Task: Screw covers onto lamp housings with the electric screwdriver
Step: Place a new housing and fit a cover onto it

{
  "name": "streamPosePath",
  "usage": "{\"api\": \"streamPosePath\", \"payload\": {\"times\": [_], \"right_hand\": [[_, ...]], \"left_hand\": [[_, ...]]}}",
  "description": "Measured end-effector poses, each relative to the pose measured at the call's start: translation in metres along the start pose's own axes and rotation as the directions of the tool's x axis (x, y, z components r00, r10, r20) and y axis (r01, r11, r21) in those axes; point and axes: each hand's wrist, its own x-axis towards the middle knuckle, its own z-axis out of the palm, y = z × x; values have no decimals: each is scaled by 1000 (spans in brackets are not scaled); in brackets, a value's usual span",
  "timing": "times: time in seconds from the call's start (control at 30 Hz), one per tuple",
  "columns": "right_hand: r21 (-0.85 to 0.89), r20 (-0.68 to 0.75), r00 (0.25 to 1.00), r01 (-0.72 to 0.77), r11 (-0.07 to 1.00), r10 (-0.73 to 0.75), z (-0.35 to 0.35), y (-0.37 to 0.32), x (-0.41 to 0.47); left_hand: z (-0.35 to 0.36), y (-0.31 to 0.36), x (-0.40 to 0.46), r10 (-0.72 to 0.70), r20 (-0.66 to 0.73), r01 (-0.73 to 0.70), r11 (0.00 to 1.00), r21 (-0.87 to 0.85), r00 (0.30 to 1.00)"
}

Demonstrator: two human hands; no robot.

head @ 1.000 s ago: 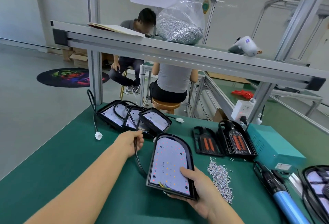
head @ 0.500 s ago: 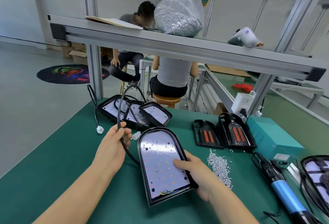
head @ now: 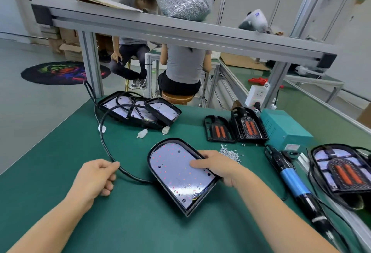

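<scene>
Where others sit, green benchtop [head: 50, 172]

green bench [head: 140, 222] | lamp housing [head: 180, 174], screws [head: 229, 153] (loose), electric screwdriver [head: 293, 178]

Lamp housing [head: 180, 174]: black, arch-shaped, open side up with white LED board showing, lying flat near the worktop's [head: 60, 152] front edge, rounded end toward the far edge, black cable [head: 104, 144] looping off to the left. Three more housings [head: 138, 110] overlapped at the far left corner. Two black covers [head: 234, 129] with orange inserts toward the far right. Blue-and-black electric screwdriver [head: 291, 178] lying along the right edge. Loose screws [head: 229, 153] heaped just before the covers.
</scene>
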Motion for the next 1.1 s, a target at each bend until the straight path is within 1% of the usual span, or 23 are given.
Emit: {"api": "streamPosePath", "payload": {"times": [0.03, 0.07, 0.1, 0.13, 0.17, 0.2, 0.23, 0.3, 0.4, 0.47, 0.5, 0.57, 0.63, 0.67, 0.7, 0.73, 0.77, 0.8, 0.83, 0.93, 1.0, 1.03, 1.1], "right_hand": [[-8, 8, 1000, -11, 1000, 11, 1, 2, -1], [-3, 11, 1000, -21, 1000, 21, 1, 5, -1], [9, 15, 999, -32, 999, 31, 2, 8, -2], [25, 22, 999, -41, 999, 40, 2, 11, -3], [41, 30, 999, -45, 998, 44, 3, 13, -3], [54, 35, 998, -46, 997, 44, 4, 15, -3], [62, 37, 998, -46, 997, 44, 5, 17, -3], [75, 38, 998, -50, 996, 47, 10, 19, -4], [130, 38, 998, -45, 991, 40, 14, 22, -8], [91, 5, 1000, -14, 996, 14, 11, 23, -10], [30, -14, 1000, 5, 1000, -4, 10, 22, -11], [-83, -56, 998, 30, 996, -34, 8, 18, -11], [-149, -156, 986, 29, 988, -52, 1, 12, -9], [-184, -240, 967, 44, 982, -88, -5, 9, -5], [-261, -343, 925, 73, 963, -163, -13, 7, 0], [-389, -448, 856, 72, 918, -257, -24, 6, 7], [-515, -527, 782, 19, 857, -334, -35, 5, 13], [-602, -575, 726, -63, 796, -377, -48, 5, 19], [-647, -609, 690, -147, 748, -391, -59, 6, 25], [-694, -672, 635, -358, 624, -382, -85, 14, 39], [-701, -693, 611, -449, 554, -382, -95, 19, 44], [-697, -700, 608, -470, 541, -375, -99, 21, 45], [-679, -714, 613, -490, 547, -338, -105, 22, 48]], "left_hand": [[-1, 0, -5, 55, -61, -43, 981, 191, 997], [0, 1, -11, 138, -122, -88, 934, 347, 983], [3, 5, -18, 221, -162, -145, 912, 382, 962], [9, 9, -26, 267, -148, -207, 922, 327, 952], [17, 15, -33, 275, -104, -254, 951, 178, 956], [26, 21, -36, 239, -34, -238, 971, 24, 970], [36, 25, -38, 191, 51, -186, 979, -86, 980], [55, 28, -35, 118, 178, -86, 981, -175, 977], [76, 28, -29, 43, 267, 44, 950, -310, 963], [87, 26, -27, -6, 270, 121, 904, -409, 963], [91, 25, -26, -14, 241, 119, 897, -425, 970], [97, 21, -26, 20, 181, 59, 905, -421, 983], [99, 18, -26, 58, 148, 10, 907, -421, 987], [100, 18, -26, 68, 138, -3, 907, -420, 988], [101, 17, -26, 73, 129, -12, 908, -419, 989], [103, 17, -26, 76, 120, -19, 909, -416, 990], [105, 17, -26, 77, 111, -24, 909, -416, 991], [106, 17, -26, 77, 104, -27, 910, -414, 992], [107, 16, -27, 78, 98, -30, 909, -415, 992], [107, 12, -26, 77, 87, -35, 911, -410, 993], [108, 12, -25, 77, 85, -36, 914, -405, 993], [108, 13, -25, 76, 84, -36, 915, -402, 994], [110, 17, -25, 77, 86, -36, 914, -405, 993]]}}
